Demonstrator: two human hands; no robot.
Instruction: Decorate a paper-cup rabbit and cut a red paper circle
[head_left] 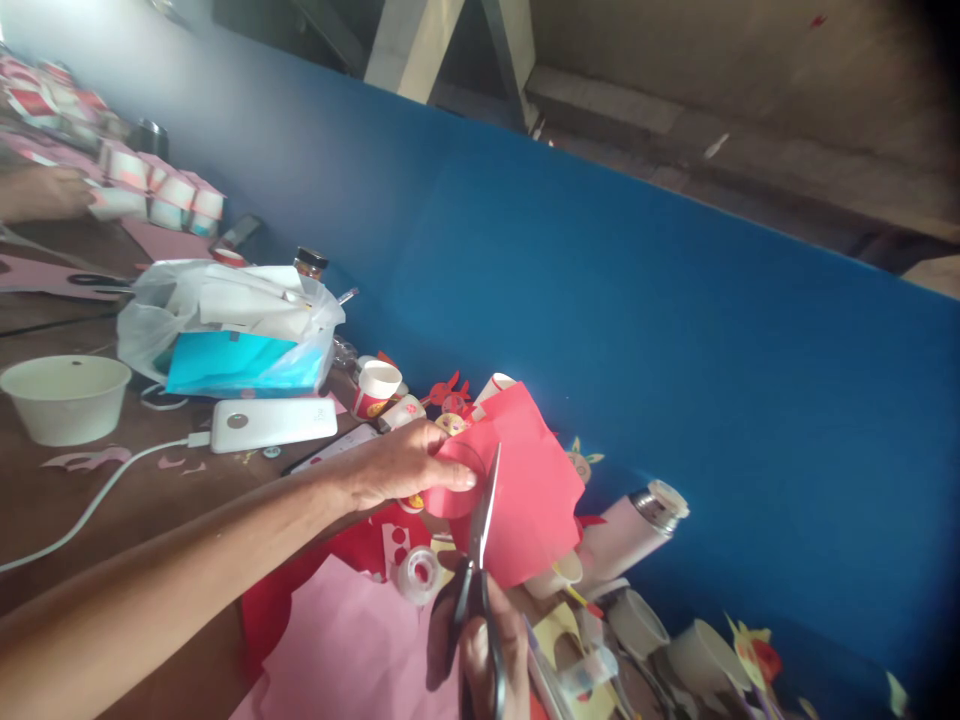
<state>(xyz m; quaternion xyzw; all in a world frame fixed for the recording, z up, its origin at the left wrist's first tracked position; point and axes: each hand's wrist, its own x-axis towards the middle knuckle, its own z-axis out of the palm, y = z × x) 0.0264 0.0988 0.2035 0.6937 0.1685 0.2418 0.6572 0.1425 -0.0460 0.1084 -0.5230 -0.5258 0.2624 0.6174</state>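
**At a wooden table [97,530], scissors [481,530] beside red paper [529,480]**

A blue wall [675,300] goes along the far side of the table, and the view is much tilted. The person's left hand [397,465] is closed around the red paper, with the fingers bent and the thumb side upward. A rounded red part shows under the fingers, but I cannot tell what it is. The right hand [480,640] is low in the view and closed around the scissors handles. The steel blade points up and lies against the paper.

Near the hands are a roll of clear tape [418,575] and a pink paper sheet [337,650]. Farther away are a white power bank [270,425] with its cable, a white bowl [66,400], a plastic bag [225,320] and a pink flask [630,535]. At the far end, another person's hand [45,192] touches a row of paper crafts [172,195].
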